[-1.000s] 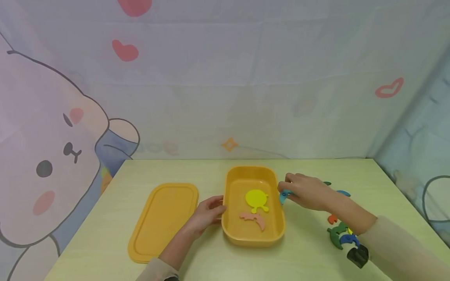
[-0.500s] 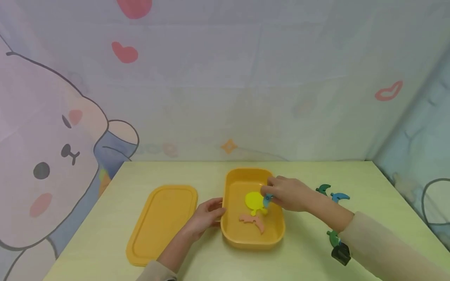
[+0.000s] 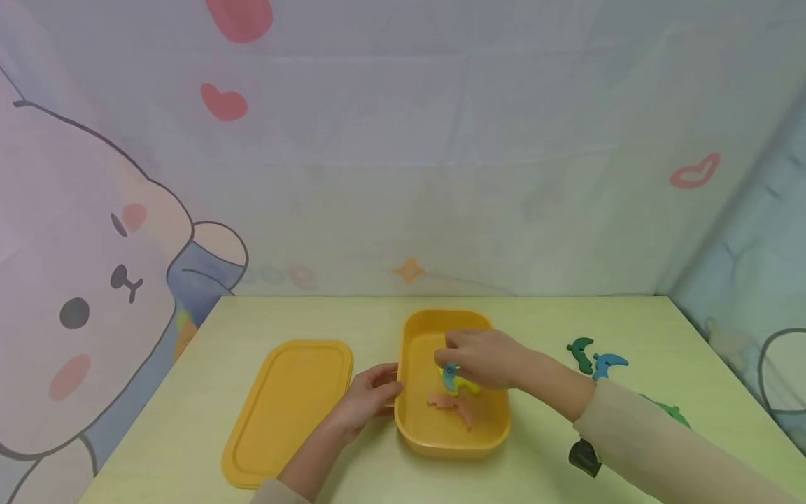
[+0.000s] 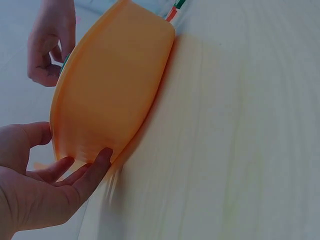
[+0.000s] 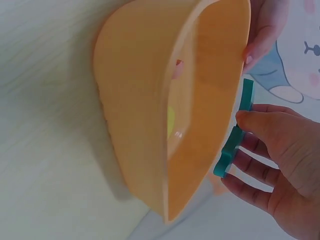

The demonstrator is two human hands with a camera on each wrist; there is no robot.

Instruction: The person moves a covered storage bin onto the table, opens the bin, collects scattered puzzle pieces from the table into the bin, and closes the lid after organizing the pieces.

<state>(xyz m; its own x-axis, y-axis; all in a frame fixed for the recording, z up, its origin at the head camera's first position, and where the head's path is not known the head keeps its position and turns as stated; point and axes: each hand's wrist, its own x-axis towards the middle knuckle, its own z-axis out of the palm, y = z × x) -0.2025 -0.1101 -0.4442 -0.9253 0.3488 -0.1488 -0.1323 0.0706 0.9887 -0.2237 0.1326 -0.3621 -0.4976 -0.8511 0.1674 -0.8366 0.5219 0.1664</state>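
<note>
Right hand (image 3: 486,358) is pinching a teal piece (image 3: 449,378) over the box (image 3: 453,450). Left hand (image 3: 369,396) is touching that box, fingers relaxed.

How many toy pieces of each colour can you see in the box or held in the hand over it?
Yellow piece: 1, in the box
Pink piece: 1, in the box
Blue-green piece: 1, held by the right hand
Total: 3 pieces showing
</note>
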